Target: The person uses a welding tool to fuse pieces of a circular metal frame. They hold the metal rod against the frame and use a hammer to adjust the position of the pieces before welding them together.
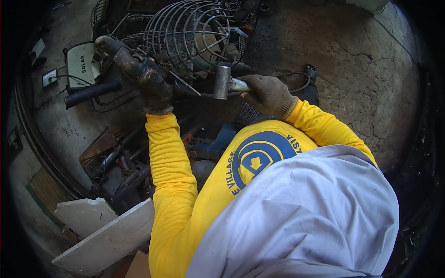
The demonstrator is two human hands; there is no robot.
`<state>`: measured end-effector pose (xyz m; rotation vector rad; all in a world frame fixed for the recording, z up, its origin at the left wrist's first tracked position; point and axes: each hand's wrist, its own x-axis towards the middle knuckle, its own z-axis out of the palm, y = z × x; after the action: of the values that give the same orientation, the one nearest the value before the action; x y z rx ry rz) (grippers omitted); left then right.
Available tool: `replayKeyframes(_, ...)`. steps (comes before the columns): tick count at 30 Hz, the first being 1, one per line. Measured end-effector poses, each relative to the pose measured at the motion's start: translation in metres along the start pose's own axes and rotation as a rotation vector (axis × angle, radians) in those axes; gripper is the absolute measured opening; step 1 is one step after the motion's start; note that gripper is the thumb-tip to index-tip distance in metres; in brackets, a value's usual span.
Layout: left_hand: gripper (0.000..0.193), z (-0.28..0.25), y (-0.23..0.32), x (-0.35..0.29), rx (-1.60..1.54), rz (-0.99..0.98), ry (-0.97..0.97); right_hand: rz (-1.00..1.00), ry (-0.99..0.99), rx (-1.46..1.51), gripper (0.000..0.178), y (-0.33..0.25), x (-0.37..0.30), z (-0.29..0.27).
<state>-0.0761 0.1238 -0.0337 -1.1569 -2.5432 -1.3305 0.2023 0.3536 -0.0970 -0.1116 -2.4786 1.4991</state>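
Observation:
My right hand [270,95], in a grey-brown knit glove, is closed round the metal handle of a hammer [222,82]. The hammer's blunt cylindrical head stands upright just left of that fist. My left hand [143,78], in a dark, soiled glove, reaches toward the upper left with its fingers stretched out. No held object shows in it. A thin metal rod [185,83] lies just to its right, and a black tube-like grip [93,94] is at its left. Beyond both hands stands a domed wire cage [187,34] of curved metal bars, over scrap pieces.
A pale panel-like box [82,65] with cables lies at the left. Tools and metal scrap [130,171] crowd the area left of my left sleeve, beside broken white boards [111,238]. A dark sandalled foot [310,69] rests on the cracked concrete floor [352,83] at right.

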Motion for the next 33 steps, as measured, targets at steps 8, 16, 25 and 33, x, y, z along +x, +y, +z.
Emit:
replayKeyframes(8,0.042,0.007,0.004,0.000,0.309,0.215,-0.053,0.145,-0.003,-0.007,0.043,-0.006,0.005,-0.001)
replayKeyframes(16,0.050,0.019,0.016,0.007,0.201,0.195,0.045,0.017,-0.055,0.063,0.043,-0.029,0.006,-0.010)
replayKeyframes(25,0.063,0.014,0.033,0.003,0.182,0.116,-0.004,0.139,-0.078,0.023,0.043,-0.016,0.020,-0.019)
replayKeyframes(33,0.046,-0.002,0.025,-0.022,-0.005,-0.131,0.100,0.070,-0.233,0.130,0.047,0.009,0.026,-0.035)
